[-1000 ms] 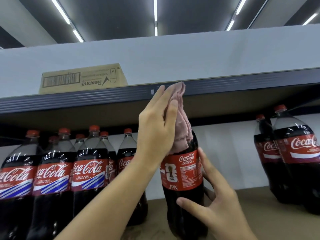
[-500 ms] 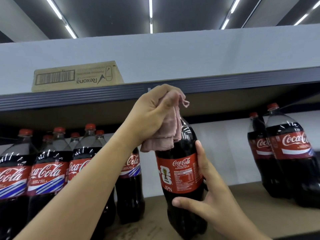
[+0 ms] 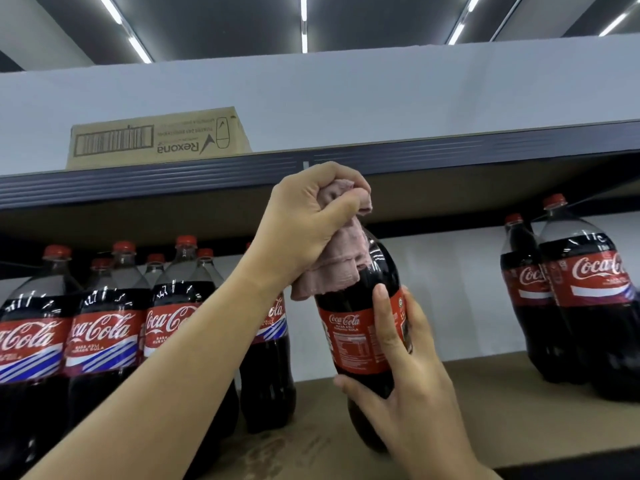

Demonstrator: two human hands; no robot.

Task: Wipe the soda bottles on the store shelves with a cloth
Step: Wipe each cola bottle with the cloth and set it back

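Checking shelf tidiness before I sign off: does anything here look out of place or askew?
Yes. A cardboard box on the top shelf sits upside down, its print inverted. The two bottles on the right lean left instead of standing straight.

Store shelves with cola bottles and one carton

The lower shelf (image 3: 485,403), a brown board across the bottom of the frame, carries a packed group of cola bottles (image 3: 104,327) at lower left and two more bottles (image 3: 571,289) standing just beside each other at right. The dark-edged upper shelf (image 3: 450,154) crosses mid-frame and bears a cardboard carton (image 3: 156,140) at upper left.
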